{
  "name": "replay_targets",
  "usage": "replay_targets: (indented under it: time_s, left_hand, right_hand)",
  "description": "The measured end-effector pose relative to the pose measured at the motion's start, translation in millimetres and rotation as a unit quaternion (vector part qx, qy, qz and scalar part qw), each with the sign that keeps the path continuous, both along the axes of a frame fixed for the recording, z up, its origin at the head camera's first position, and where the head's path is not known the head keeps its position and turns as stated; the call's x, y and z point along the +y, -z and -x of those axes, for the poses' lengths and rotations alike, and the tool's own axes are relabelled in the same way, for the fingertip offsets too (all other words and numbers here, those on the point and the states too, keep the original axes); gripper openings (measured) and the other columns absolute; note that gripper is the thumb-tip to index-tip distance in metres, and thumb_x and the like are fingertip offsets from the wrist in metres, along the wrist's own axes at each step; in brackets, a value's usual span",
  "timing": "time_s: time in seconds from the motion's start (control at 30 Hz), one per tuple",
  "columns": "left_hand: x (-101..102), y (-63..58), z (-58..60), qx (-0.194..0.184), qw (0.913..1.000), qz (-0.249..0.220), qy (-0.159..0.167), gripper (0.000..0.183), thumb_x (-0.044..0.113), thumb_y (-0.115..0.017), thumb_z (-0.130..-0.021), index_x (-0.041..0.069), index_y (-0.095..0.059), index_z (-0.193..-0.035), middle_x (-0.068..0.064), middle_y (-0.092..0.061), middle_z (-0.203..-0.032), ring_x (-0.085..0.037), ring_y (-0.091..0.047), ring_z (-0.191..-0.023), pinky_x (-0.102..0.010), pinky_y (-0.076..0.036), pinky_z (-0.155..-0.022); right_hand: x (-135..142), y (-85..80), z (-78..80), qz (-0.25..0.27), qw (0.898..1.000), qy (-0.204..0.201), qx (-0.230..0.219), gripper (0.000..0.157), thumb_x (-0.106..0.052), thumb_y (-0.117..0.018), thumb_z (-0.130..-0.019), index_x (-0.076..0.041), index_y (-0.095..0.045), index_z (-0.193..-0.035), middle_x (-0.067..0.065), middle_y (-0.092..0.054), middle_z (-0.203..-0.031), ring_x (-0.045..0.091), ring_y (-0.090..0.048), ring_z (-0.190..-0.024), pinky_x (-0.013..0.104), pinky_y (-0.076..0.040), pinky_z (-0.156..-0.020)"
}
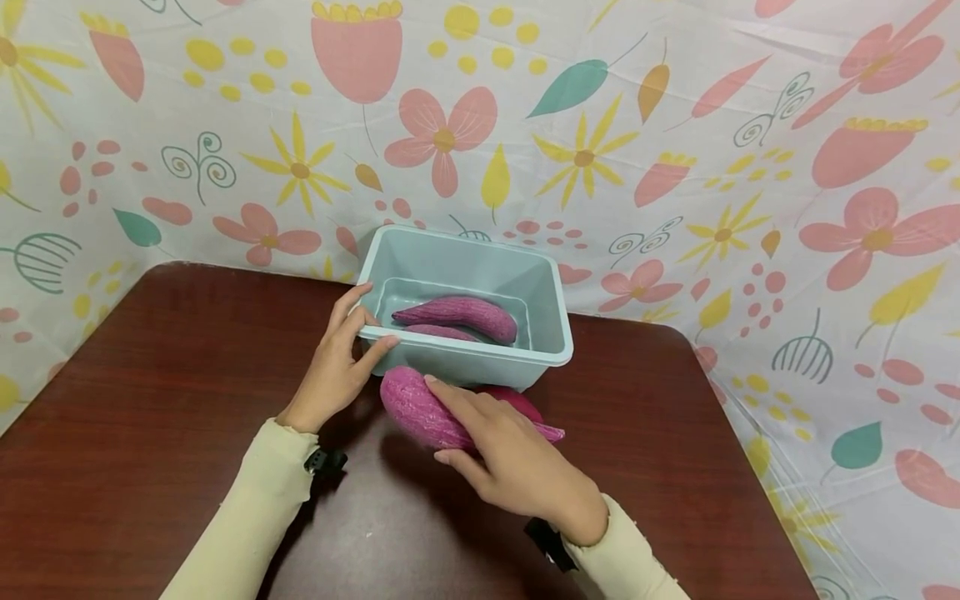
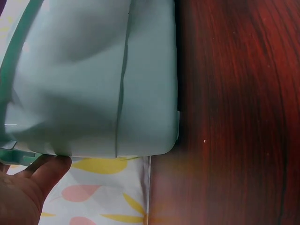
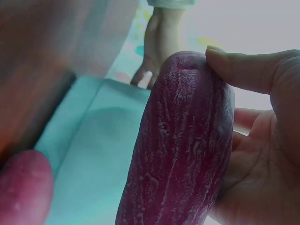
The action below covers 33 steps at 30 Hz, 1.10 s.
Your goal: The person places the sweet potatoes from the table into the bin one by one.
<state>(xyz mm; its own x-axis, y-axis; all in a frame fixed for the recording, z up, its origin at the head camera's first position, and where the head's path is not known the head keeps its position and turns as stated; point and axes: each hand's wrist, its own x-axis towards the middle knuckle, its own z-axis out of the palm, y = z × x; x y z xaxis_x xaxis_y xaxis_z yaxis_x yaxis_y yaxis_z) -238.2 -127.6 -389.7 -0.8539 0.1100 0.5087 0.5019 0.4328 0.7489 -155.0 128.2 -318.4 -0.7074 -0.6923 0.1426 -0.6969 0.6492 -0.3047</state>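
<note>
Two purple vegetables (image 1: pixel 483 315) are in the blue bin (image 1: pixel 465 367), a third purple vegetable (image 1: pixel 414 407) is gripped by the right hand (image 1: pixel 517 458) just outside, a redder piece (image 1: pixel 521 403), partly hidden, is still out front, and the left hand (image 1: pixel 328 379) holds the bin's corner!

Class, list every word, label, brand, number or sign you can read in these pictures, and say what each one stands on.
None: no readable text shows in any view.
Backdrop: printed flowers, leaves and dots, no letters.
Bin, held sweet potato and table: no lettering on the sides that show.
Wristbands: too small to tell whether they bear any marks.
</note>
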Motion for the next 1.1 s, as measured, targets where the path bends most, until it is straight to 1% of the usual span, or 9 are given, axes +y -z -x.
replay_targets:
  time_s: [0.13,0.3,0.53,0.63,0.77,0.93,1.1]
  left_hand:
    - [-0.1,-0.1,0.3,0.004,1.0000,0.004,-0.005,0.019,0.018,-0.068,-0.097,0.009,-0.052,-0.097,-0.012,-0.028,-0.163,-0.038,-0.039,-0.145,-0.053,-0.041,-0.107]
    - [-0.5,0.6,0.7,0.006,0.9999,0.008,-0.009,0.017,0.016,-0.068,-0.097,0.009,-0.052,-0.098,-0.008,-0.028,-0.164,-0.037,-0.039,-0.145,-0.052,-0.042,-0.105]
    - [-0.6,1.7,1.4,0.004,1.0000,-0.001,-0.009,0.016,0.010,-0.066,-0.097,0.006,-0.051,-0.096,-0.012,-0.028,-0.163,-0.040,-0.036,-0.146,-0.053,-0.043,-0.103]
    - [0.6,2.4,1.6,-0.001,1.0000,0.000,-0.006,0.016,0.010,-0.066,-0.097,0.006,-0.050,-0.095,-0.011,-0.028,-0.163,-0.040,-0.035,-0.147,-0.053,-0.044,-0.102]
    - [1.4,4.1,1.1,-0.007,0.9999,0.003,-0.010,0.016,0.010,-0.065,-0.098,0.007,-0.050,-0.095,-0.009,-0.027,-0.163,-0.038,-0.034,-0.148,-0.053,-0.044,-0.103]
    - [1.8,4.8,-0.5,-0.008,1.0000,-0.002,-0.005,0.016,0.010,-0.065,-0.098,0.006,-0.049,-0.096,-0.011,-0.027,-0.164,-0.039,-0.035,-0.147,-0.053,-0.043,-0.102]
    - [0.8,0.7,1.0,0.002,1.0000,-0.003,-0.007,0.016,0.008,-0.065,-0.098,0.006,-0.050,-0.096,-0.012,-0.028,-0.163,-0.038,-0.036,-0.146,-0.053,-0.043,-0.102]
  right_hand:
    - [1.0,-7.3,5.2,0.009,1.000,-0.004,0.009,0.078,-0.038,-0.066,-0.098,-0.030,-0.020,-0.161,-0.002,-0.052,-0.151,0.016,-0.054,-0.136,0.042,-0.046,-0.111]
    - [0.9,-15.7,10.6,0.015,1.000,-0.011,0.023,0.079,-0.037,-0.066,-0.098,-0.031,-0.020,-0.161,-0.001,-0.052,-0.150,0.018,-0.053,-0.137,0.042,-0.045,-0.112]
    - [1.2,-27.1,18.6,0.027,0.998,-0.019,0.046,0.078,-0.034,-0.068,-0.097,-0.026,-0.024,-0.160,0.002,-0.054,-0.147,0.020,-0.054,-0.136,0.041,-0.044,-0.113]
    - [1.3,-30.3,22.0,0.032,0.998,-0.022,0.050,0.077,-0.034,-0.067,-0.097,-0.024,-0.025,-0.160,0.002,-0.052,-0.150,0.019,-0.052,-0.138,0.040,-0.042,-0.115]
    - [0.0,-33.6,27.4,0.036,0.998,-0.024,0.044,0.076,-0.035,-0.066,-0.098,-0.025,-0.024,-0.161,0.000,-0.048,-0.154,0.017,-0.050,-0.141,0.039,-0.041,-0.116]
    - [-1.8,-36.1,35.4,0.043,0.997,-0.029,0.054,0.077,-0.033,-0.068,-0.097,-0.022,-0.026,-0.160,0.003,-0.054,-0.148,0.019,-0.054,-0.135,0.040,-0.045,-0.112]
    - [-4.5,-38.6,42.5,0.045,0.996,-0.039,0.063,0.077,-0.032,-0.068,-0.097,-0.019,-0.027,-0.160,0.005,-0.055,-0.145,0.021,-0.056,-0.132,0.040,-0.046,-0.110]
